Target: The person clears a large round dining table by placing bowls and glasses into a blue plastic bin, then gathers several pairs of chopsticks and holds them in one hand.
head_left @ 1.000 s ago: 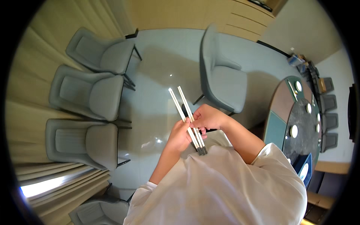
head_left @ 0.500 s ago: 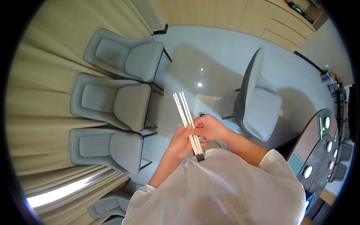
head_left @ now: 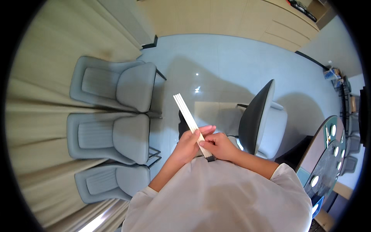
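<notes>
Several pale chopsticks [head_left: 186, 111] with dark ends lie side by side in one narrow bundle in front of my body. Their light tips point away and to the left; the dark ends sit close to my white shirt. My left hand [head_left: 188, 144] is closed on the bundle, its thumb lying across the sticks. Pressed against them nearer the dark ends is the thumb of my right hand [head_left: 219, 145], whose fingers curl partly behind the bundle.
Grey padded chairs [head_left: 133, 87] stand in a row along the beige curtain [head_left: 34, 127] on the left. Another chair [head_left: 255, 120] with a dark back stands ahead to the right. A round table [head_left: 322, 170] set with small white dishes is at the right. Wooden cabinets [head_left: 216, 19] line the far wall.
The chopsticks, spread into two pairs before, are now together in one bundle. My right hand has slid down toward their dark ends. The room has shifted in view as I moved forward.
</notes>
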The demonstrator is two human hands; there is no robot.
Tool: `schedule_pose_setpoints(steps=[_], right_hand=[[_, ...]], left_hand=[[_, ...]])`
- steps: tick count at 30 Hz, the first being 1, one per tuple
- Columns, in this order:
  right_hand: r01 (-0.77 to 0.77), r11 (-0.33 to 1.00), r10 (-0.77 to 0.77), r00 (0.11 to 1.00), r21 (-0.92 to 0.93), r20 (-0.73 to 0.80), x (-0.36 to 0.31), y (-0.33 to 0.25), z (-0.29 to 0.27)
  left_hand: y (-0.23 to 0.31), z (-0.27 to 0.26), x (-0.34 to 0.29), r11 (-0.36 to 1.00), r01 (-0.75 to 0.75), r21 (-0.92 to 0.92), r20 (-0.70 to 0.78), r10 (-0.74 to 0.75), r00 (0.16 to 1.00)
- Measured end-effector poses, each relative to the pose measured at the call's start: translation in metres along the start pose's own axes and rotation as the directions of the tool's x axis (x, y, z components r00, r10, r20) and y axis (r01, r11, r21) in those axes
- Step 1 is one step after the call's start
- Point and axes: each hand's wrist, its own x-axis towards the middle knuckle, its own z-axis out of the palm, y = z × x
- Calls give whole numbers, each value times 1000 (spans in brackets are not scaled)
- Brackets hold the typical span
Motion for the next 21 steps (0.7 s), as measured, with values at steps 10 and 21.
schedule_pose_setpoints(steps=[10,21], right_hand=[[-178,949,209,973,261,-95,166,-58,-42],[-116,596,331,937,794,-111,271,-116,-122]], left_hand=[[153,-49,145,987,54,154,95,-69,993],[268,-48,317,962,192,194,297,-244,923]])
